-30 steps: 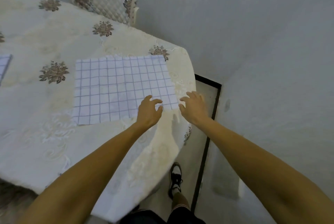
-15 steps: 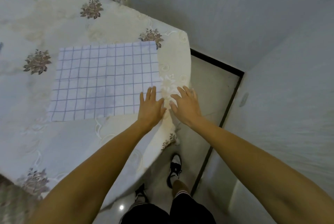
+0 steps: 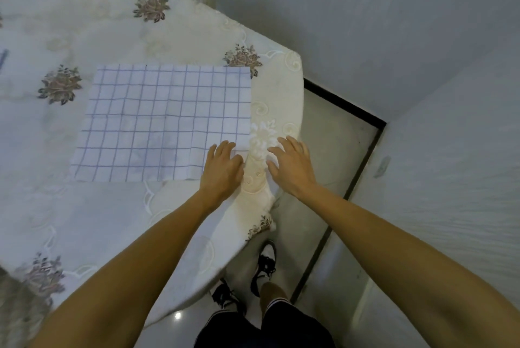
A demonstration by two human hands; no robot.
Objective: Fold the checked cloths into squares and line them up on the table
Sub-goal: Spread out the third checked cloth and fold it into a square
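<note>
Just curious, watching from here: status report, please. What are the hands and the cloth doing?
Left hand rests on checked cloth, near right corner. Right hand open on tablecloth beside it. Cloth lies flat. Nothing on it.

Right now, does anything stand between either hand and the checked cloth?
Nothing visible does. The left hand lies over the near right corner of the checked cloth. The right hand is just right of that corner, over the tablecloth, with only bare tablecloth between it and the cloth.
</note>
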